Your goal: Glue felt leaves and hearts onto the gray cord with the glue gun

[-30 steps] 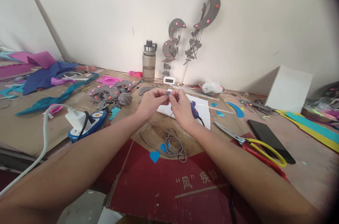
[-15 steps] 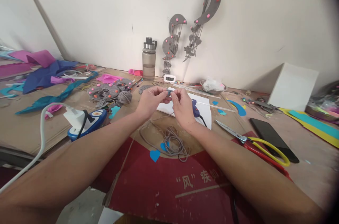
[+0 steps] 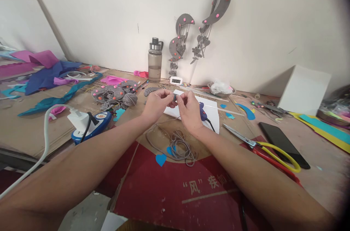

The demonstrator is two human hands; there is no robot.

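My left hand (image 3: 158, 104) and my right hand (image 3: 189, 111) meet over a white sheet (image 3: 214, 117), fingertips pinched together. Between them is a small dark teal piece (image 3: 174, 97), mostly covered by the fingers, so its kind does not show. A grey cord (image 3: 182, 147) lies in a loose coil below the hands, and a strand of it runs up toward them. Blue heart cutouts (image 3: 160, 159) lie beside and under the coil. Just past my right wrist, a dark blue tool with a black cable (image 3: 202, 112) rests on the sheet, partly hidden by the hand.
Scissors (image 3: 254, 144) and a phone (image 3: 284, 145) lie at the right. A power strip (image 3: 91, 127) with a white cable stands at the left, near grey felt pieces with pompoms (image 3: 109, 94). Behind are a bottle (image 3: 155, 61), a small clock (image 3: 175, 80) and hanging moon ornaments (image 3: 218, 7).
The view has shifted very slightly. Both hands stay at the same spot with the fingertips pinched, and nothing has been let go.
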